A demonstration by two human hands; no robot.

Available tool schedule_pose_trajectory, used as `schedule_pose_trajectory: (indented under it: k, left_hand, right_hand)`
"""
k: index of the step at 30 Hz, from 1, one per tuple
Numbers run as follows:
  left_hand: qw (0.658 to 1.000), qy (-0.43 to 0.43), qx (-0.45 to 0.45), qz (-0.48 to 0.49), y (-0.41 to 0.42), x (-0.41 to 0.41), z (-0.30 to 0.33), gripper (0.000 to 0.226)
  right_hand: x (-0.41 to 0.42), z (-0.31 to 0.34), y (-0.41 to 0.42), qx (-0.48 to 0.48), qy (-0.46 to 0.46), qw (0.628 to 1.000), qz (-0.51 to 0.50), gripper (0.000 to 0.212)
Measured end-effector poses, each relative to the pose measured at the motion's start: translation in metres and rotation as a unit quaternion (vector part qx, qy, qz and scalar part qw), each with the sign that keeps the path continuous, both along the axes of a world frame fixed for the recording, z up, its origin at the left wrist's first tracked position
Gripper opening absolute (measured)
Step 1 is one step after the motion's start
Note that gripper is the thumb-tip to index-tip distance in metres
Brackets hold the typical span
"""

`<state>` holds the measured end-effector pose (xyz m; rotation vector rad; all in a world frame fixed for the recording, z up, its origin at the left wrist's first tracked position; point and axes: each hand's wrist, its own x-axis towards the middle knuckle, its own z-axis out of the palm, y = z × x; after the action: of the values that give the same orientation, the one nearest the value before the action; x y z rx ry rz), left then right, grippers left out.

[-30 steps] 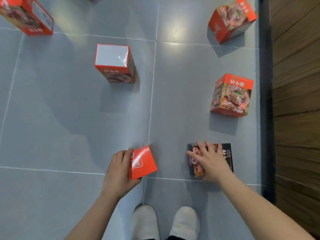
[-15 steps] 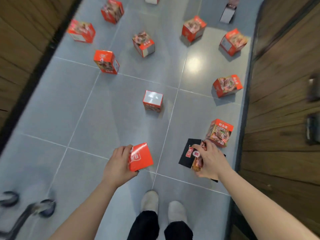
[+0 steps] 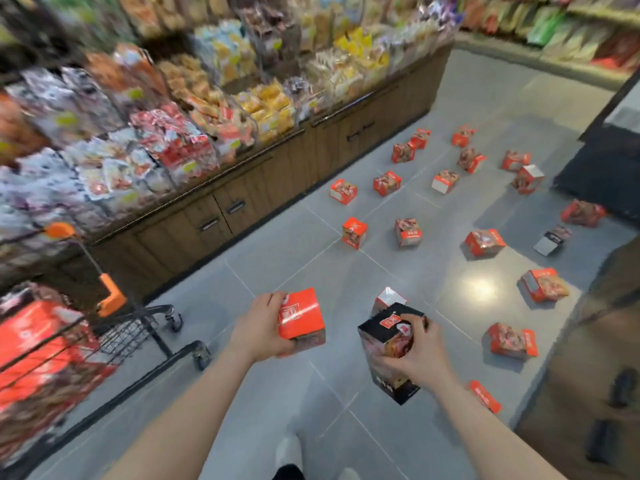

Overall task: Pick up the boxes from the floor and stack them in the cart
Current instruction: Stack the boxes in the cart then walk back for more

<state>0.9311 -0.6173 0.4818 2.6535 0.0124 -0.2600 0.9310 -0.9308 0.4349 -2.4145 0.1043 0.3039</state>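
The small orange cardboard box (image 3: 300, 320) and the black printed cardboard box (image 3: 389, 351) look light, stiff and crushable, best clasped across opposite faces. Both hands, left (image 3: 261, 329) and right (image 3: 417, 358), grip one each, forearms outstretched, right of the black wire cart (image 3: 114, 336).

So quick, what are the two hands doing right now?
Left hand: holding an orange box.
Right hand: holding a black box.
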Motion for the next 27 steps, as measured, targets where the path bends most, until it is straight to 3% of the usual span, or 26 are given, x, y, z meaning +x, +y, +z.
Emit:
schedule_pose_trajectory:
  k: [4,15,18,27]
  left_hand:
    - [0.997,-0.017,0.012,0.068,0.055,-0.059,0.028,0.091]
    - [0.973,-0.076,0.04,0.216,0.207,-0.186,0.094,0.1]
    - [0.967,-0.088,0.04,0.235,0.257,-0.219,0.11,0.099]
    - [0.95,-0.136,0.033,0.278,0.385,-0.261,0.15,0.099]
  right_hand:
    - [-0.014,0.036,0.044,0.023,-0.017,0.998,0.053,0.095]
    - [-0.029,0.115,0.219,0.068,-0.078,0.98,0.168,0.093]
    - [-0.045,0.133,0.277,0.072,-0.094,0.976,0.184,0.084]
    - [-0.085,0.164,0.424,0.081,-0.112,0.962,0.236,0.086]
